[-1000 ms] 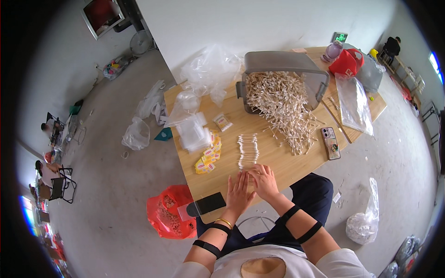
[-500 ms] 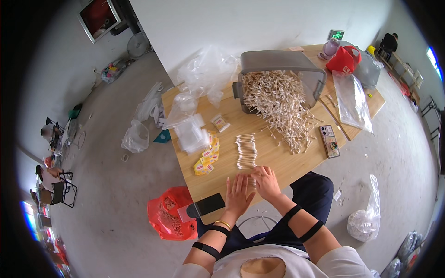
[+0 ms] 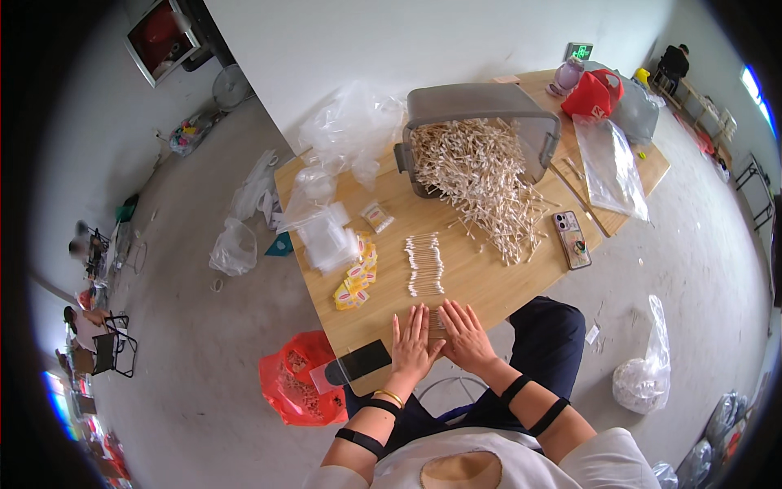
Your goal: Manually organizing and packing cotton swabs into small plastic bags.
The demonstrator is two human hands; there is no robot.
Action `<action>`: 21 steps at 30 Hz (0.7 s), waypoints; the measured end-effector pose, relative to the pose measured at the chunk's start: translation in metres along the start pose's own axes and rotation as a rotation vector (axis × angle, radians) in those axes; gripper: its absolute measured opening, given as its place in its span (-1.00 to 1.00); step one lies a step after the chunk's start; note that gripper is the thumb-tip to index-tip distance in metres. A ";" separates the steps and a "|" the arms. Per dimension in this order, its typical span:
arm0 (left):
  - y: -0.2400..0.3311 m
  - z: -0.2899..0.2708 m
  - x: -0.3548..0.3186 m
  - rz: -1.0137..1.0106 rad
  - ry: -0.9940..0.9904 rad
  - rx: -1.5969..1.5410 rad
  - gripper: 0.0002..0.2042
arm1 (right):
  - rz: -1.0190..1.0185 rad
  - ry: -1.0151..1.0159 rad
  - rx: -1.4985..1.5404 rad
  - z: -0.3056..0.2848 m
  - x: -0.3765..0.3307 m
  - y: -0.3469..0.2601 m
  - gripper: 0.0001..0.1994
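Note:
My left hand (image 3: 414,346) lies flat near the table's front edge, fingers stretched forward. Beside it my right hand (image 3: 467,338) is also flat with its fingers out. Between the two hands shows a short stack of cotton swabs (image 3: 437,319), partly hidden by the fingers. Just beyond my fingertips, a row of cotton swabs (image 3: 425,265) lies side by side, each pointing left to right. Farther back, a big loose heap of cotton swabs (image 3: 481,171) spills out of a grey plastic bin (image 3: 481,102) tipped on its side.
Left on the wooden table (image 3: 383,314) are yellow-and-white cards (image 3: 356,281), a small filled packet (image 3: 377,217) and clear bags (image 3: 327,236). A phone (image 3: 572,240) lies to the right. A black flat piece (image 3: 358,363) sits at the front edge, above a red bag (image 3: 301,383).
My right hand has gone from bent, gathered fingers to lying flat, spread beside the swabs. My left hand stays flat in nearly the same place. The view has shifted slightly.

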State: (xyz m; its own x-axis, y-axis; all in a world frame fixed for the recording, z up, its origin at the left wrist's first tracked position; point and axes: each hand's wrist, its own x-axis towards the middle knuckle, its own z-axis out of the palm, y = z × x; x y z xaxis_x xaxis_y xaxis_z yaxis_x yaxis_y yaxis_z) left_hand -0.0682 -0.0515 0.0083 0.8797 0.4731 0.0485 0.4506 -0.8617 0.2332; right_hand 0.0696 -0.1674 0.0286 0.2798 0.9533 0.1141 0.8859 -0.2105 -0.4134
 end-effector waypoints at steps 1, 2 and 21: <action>0.000 0.000 0.000 0.000 0.005 0.004 -0.14 | -0.002 -0.005 0.001 0.002 0.000 -0.001 -0.19; 0.001 0.000 0.001 0.001 0.004 0.005 -0.14 | 0.000 -0.004 0.003 0.004 0.001 -0.002 -0.19; -0.004 -0.002 0.010 -0.010 0.005 -0.033 -0.14 | -0.026 0.015 -0.046 0.016 0.014 0.004 -0.20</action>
State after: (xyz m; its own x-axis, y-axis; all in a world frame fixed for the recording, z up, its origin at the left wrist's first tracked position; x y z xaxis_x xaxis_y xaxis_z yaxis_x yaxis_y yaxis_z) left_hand -0.0615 -0.0434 0.0097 0.8744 0.4825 0.0514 0.4538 -0.8507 0.2653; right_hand 0.0709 -0.1510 0.0143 0.2617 0.9553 0.1377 0.9088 -0.1958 -0.3684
